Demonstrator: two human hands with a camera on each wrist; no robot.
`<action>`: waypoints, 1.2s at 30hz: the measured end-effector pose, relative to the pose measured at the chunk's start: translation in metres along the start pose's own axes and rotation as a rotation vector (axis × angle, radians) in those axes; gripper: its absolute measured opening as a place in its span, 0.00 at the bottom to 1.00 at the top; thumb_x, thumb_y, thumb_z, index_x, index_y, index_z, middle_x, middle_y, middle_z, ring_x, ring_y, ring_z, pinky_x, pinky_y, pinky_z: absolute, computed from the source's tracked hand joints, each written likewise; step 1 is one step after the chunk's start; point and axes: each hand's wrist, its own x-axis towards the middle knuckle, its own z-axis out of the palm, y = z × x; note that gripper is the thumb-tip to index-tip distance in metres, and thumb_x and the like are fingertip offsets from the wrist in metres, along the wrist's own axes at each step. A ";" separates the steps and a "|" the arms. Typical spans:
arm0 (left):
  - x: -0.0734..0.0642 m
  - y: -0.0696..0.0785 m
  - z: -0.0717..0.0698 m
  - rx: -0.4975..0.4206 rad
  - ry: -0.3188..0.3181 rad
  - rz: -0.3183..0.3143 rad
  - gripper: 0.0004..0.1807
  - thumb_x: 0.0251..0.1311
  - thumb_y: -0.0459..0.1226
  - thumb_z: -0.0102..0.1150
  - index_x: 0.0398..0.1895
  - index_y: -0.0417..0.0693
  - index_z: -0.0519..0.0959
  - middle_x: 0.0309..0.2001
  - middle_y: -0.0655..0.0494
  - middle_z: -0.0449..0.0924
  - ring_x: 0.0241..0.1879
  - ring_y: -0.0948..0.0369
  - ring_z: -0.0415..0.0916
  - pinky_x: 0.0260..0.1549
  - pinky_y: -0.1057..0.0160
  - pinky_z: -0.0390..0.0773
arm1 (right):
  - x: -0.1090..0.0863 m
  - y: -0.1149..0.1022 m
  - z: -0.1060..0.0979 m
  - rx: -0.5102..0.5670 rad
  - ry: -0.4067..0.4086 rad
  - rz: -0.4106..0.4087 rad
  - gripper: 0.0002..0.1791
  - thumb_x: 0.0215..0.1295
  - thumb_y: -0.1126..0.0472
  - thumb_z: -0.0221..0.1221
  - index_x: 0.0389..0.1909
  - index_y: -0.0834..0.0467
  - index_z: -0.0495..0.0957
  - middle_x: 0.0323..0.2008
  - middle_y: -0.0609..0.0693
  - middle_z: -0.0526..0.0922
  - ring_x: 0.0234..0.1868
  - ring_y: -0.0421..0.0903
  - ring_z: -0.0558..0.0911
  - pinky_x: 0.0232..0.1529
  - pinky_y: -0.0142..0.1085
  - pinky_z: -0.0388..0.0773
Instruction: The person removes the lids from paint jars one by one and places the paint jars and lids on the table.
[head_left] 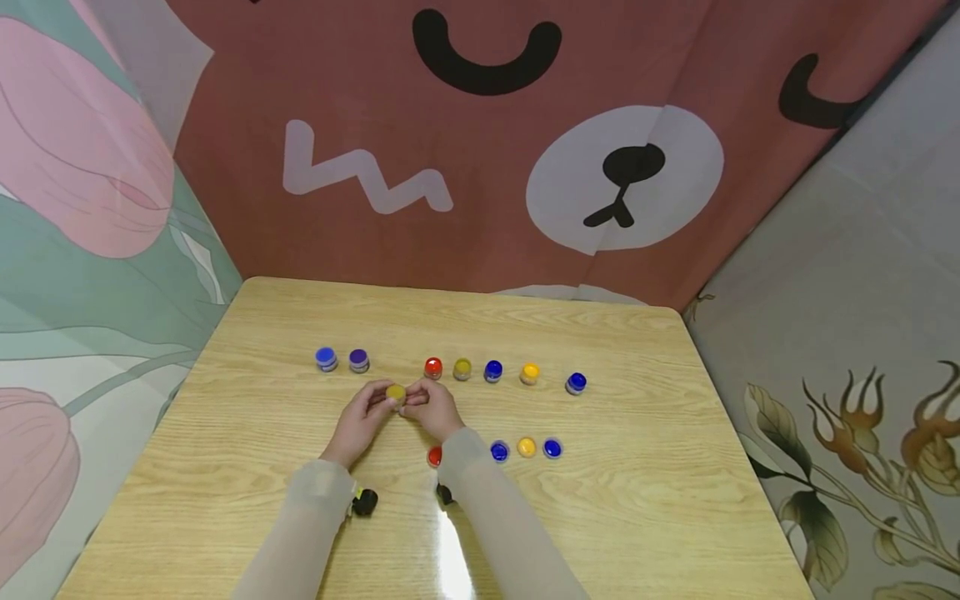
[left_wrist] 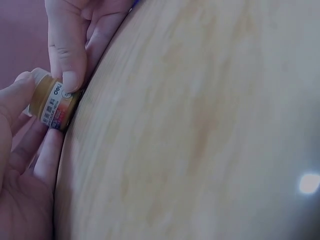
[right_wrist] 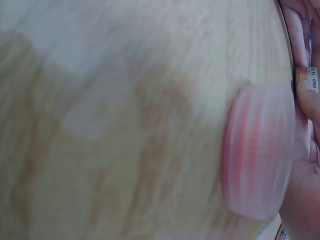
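Observation:
Both hands meet over the table around one small paint jar [head_left: 396, 391] filled with ochre-yellow paint. Its printed label and whitish translucent lid show in the left wrist view, where the jar [left_wrist: 54, 102] lies tilted. My left hand [head_left: 357, 422] grips it from the left between thumb and fingers. From the right, my right hand [head_left: 435, 410] pinches it with thumb and fingertips. A red paint jar [right_wrist: 257, 152] stands close to the right wrist, partly hidden by the sleeve in the head view.
Behind the hands runs a row of paint jars: blue [head_left: 326, 359], purple [head_left: 359, 360], red [head_left: 433, 368], olive [head_left: 462, 369], orange-yellow [head_left: 530, 373] and two dark blue ones. Right of the right forearm stand a yellow jar [head_left: 527, 447] and two blue ones. Printed curtains surround the wooden table [head_left: 660, 500].

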 end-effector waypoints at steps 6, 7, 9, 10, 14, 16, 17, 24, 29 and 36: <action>0.000 0.002 0.003 -0.037 0.035 -0.021 0.23 0.71 0.36 0.60 0.64 0.36 0.69 0.61 0.36 0.75 0.63 0.45 0.73 0.63 0.58 0.75 | -0.004 -0.001 -0.002 0.005 -0.014 -0.077 0.11 0.59 0.73 0.70 0.41 0.63 0.81 0.36 0.50 0.85 0.37 0.40 0.85 0.41 0.31 0.85; 0.000 0.002 0.003 -0.037 0.034 -0.020 0.23 0.71 0.36 0.60 0.64 0.35 0.69 0.61 0.36 0.75 0.64 0.44 0.72 0.64 0.57 0.75 | -0.003 -0.001 -0.002 0.009 -0.015 -0.072 0.11 0.59 0.74 0.70 0.41 0.64 0.81 0.36 0.50 0.85 0.37 0.41 0.85 0.41 0.31 0.85; 0.000 0.001 0.002 -0.035 0.023 -0.018 0.25 0.71 0.36 0.60 0.66 0.36 0.67 0.62 0.35 0.74 0.64 0.44 0.72 0.65 0.55 0.74 | -0.003 -0.001 -0.002 0.005 -0.011 -0.058 0.11 0.58 0.74 0.70 0.42 0.64 0.82 0.37 0.52 0.86 0.38 0.42 0.85 0.42 0.31 0.85; 0.000 0.001 0.001 -0.034 0.014 -0.019 0.26 0.71 0.37 0.60 0.68 0.37 0.67 0.62 0.36 0.73 0.65 0.44 0.71 0.65 0.54 0.73 | -0.002 0.000 -0.001 0.012 -0.010 -0.033 0.12 0.58 0.74 0.70 0.42 0.64 0.82 0.38 0.52 0.86 0.39 0.43 0.85 0.43 0.32 0.85; -0.001 -0.001 -0.005 -0.003 -0.041 0.000 0.28 0.73 0.38 0.58 0.73 0.42 0.66 0.68 0.38 0.70 0.68 0.45 0.68 0.68 0.51 0.70 | 0.001 0.002 0.001 -0.005 0.002 0.001 0.13 0.58 0.74 0.70 0.44 0.64 0.82 0.39 0.53 0.86 0.39 0.43 0.85 0.42 0.32 0.85; -0.002 -0.001 -0.007 0.013 -0.055 0.009 0.27 0.73 0.38 0.57 0.73 0.44 0.68 0.69 0.40 0.69 0.68 0.45 0.68 0.68 0.50 0.68 | 0.002 0.002 0.001 -0.011 0.003 0.010 0.13 0.58 0.74 0.70 0.44 0.64 0.82 0.38 0.53 0.86 0.39 0.41 0.84 0.42 0.31 0.84; -0.003 -0.001 -0.007 0.018 -0.056 0.015 0.26 0.73 0.38 0.57 0.72 0.44 0.69 0.70 0.40 0.69 0.68 0.45 0.68 0.68 0.50 0.69 | 0.002 0.002 0.001 -0.013 0.002 0.012 0.13 0.59 0.74 0.70 0.44 0.64 0.81 0.38 0.52 0.85 0.38 0.41 0.84 0.41 0.30 0.84; -0.001 0.001 -0.005 -0.015 -0.019 0.017 0.24 0.74 0.40 0.57 0.69 0.40 0.70 0.63 0.39 0.75 0.64 0.45 0.73 0.64 0.54 0.74 | 0.002 -0.003 -0.001 -0.006 0.001 0.004 0.13 0.58 0.74 0.70 0.43 0.64 0.82 0.38 0.53 0.85 0.38 0.41 0.84 0.41 0.31 0.84; 0.001 0.001 -0.004 -0.011 -0.010 -0.005 0.26 0.73 0.40 0.57 0.69 0.40 0.69 0.64 0.39 0.75 0.64 0.46 0.73 0.64 0.53 0.74 | 0.003 -0.001 -0.001 -0.004 0.006 0.003 0.13 0.58 0.75 0.70 0.43 0.65 0.82 0.38 0.53 0.85 0.38 0.41 0.84 0.41 0.31 0.84; -0.004 0.000 -0.007 0.015 0.038 0.006 0.25 0.77 0.42 0.52 0.71 0.41 0.69 0.68 0.39 0.70 0.68 0.45 0.69 0.67 0.51 0.70 | 0.003 0.003 0.002 0.001 0.015 -0.007 0.14 0.57 0.75 0.70 0.45 0.65 0.82 0.37 0.52 0.85 0.36 0.39 0.82 0.41 0.28 0.83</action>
